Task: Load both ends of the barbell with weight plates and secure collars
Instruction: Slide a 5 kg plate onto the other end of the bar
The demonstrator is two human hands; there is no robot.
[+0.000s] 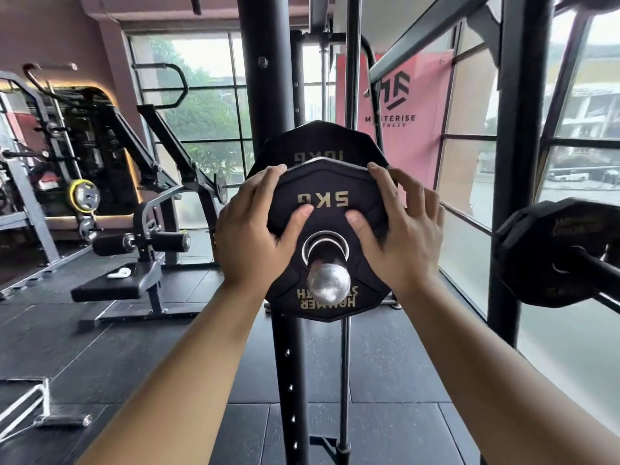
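Facing a black rack upright (pixel 265 78) beside the windows; hung on the bar close to it, a black 10 kg plate (pixel 318 142); just in front, threaded over the same bar, a smaller 5 kg plate (pixel 325 182), lettering upside down; grasped at its left edge by the left hand (pixel 250 236), fingers over the rim, thumb pressing the face; grasped likewise on the right by the right hand (pixel 399 236), fingers spread; poking through the plate's hole, the chrome barbell sleeve end (pixel 328 283).

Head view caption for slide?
Left hand and right hand hold the 5KG plate on the barbell sleeve, 10KG plate behind.
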